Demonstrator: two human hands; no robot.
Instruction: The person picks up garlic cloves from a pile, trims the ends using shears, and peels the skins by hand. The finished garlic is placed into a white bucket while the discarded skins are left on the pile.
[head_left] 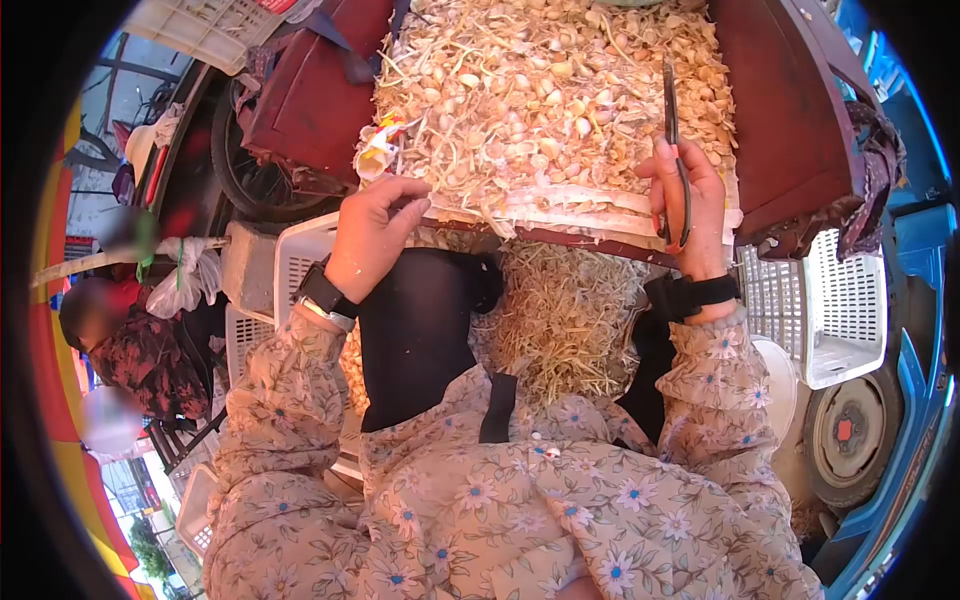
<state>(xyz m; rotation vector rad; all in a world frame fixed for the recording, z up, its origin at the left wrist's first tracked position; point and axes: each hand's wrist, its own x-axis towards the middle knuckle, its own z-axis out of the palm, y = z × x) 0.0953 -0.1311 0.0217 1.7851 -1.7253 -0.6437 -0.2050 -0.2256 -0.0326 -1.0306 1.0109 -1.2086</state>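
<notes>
Both hands work at the garlic heap (550, 90) before me: my right hand (690, 215) grips closed scissors (672, 130), my left hand (375, 225) curls at its near edge, grasp unclear; cut stalks (565, 310) pile below, yet most garlic seems untrimmed.

I see garlic (540, 100) heaped at the far side, its skins dry, papery, pale and matt. Rough, straw-like stalks (565, 315) lie nearer. The right hand (690, 205) grips scissors (670, 110) of dark, dull metal. The sleeves (300, 400) are soft matt cloth with a flower print. A black fabric strap (700, 293) wraps the right wrist, and a smooth black watch (322, 290) sits on the left one. The white crates (840, 300) on the right are perforated plastic. The cart panels (790, 120) look painted dark red and worn.
</notes>
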